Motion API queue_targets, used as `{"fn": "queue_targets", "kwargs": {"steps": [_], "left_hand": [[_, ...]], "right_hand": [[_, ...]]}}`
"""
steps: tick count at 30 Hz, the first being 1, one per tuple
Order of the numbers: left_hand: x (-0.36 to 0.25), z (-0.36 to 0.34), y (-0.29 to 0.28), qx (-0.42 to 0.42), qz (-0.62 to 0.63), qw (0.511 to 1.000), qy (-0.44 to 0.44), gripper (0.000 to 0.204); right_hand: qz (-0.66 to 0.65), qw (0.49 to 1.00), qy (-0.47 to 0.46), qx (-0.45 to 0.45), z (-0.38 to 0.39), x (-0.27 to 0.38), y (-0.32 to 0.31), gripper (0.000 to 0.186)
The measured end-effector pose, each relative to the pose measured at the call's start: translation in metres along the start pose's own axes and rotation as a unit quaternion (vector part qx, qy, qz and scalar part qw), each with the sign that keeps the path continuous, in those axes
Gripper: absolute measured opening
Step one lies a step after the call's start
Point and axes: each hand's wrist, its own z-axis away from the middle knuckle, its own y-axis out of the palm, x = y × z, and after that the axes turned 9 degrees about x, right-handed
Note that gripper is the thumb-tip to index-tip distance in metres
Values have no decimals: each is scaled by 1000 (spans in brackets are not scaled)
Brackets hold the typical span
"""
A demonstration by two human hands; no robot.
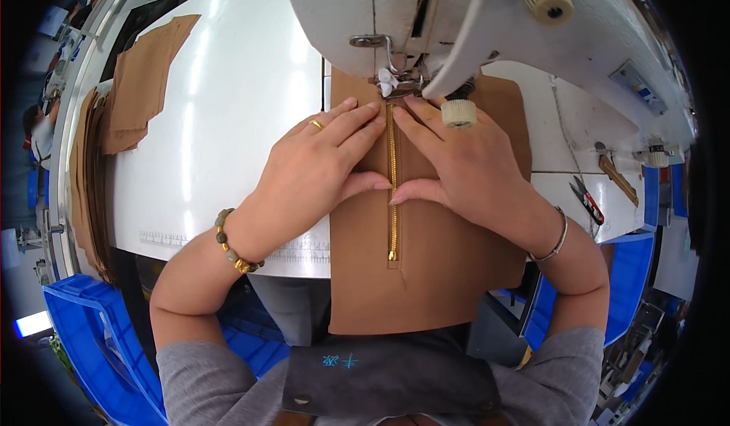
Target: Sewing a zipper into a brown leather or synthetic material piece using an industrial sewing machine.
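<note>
Our left grip (pixel 313 156) and right grip (pixel 473 161) lie spread on brown fabric (pixel 361 293), the gold zipper (pixel 394 232) between; uneven pressure could skew it, and fingertips (pixel 373 107) straying far could catch beneath the presser foot (pixel 409 88).

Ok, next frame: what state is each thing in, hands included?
Brown fabric: laid out, its far part under the sewing machine
Gold zipper: straight, looks closed
Left hand: open, palm down, left of the zipper
Right hand: open, palm down, right of the zipper
Sewing machine: running or stopped, cannot tell
Red-handled snips: lying at right, blade opening unclear
Brown pieces: stacked at left
</note>
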Motion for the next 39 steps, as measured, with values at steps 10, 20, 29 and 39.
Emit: {"fn": "queue_targets", "kwargs": {"steps": [10, 20, 29, 39], "left_hand": [[3, -3, -1, 1, -7, 1000, 4, 73], [3, -2, 4, -3, 24, 1000, -8, 70], [0, 10, 1, -4, 81, 997, -13, 38], [-29, 84, -26, -95, 56, 993, -43, 19]], "right_hand": [[-2, 1000, 2, 0, -2, -3, 2, 77], [-21, 998, 14, 54, 7, 4, -4, 83], [-27, 991, -53, 116, 92, 123, -10, 63], [-578, 807, 49, 112, 105, 80, -24, 45]]}}
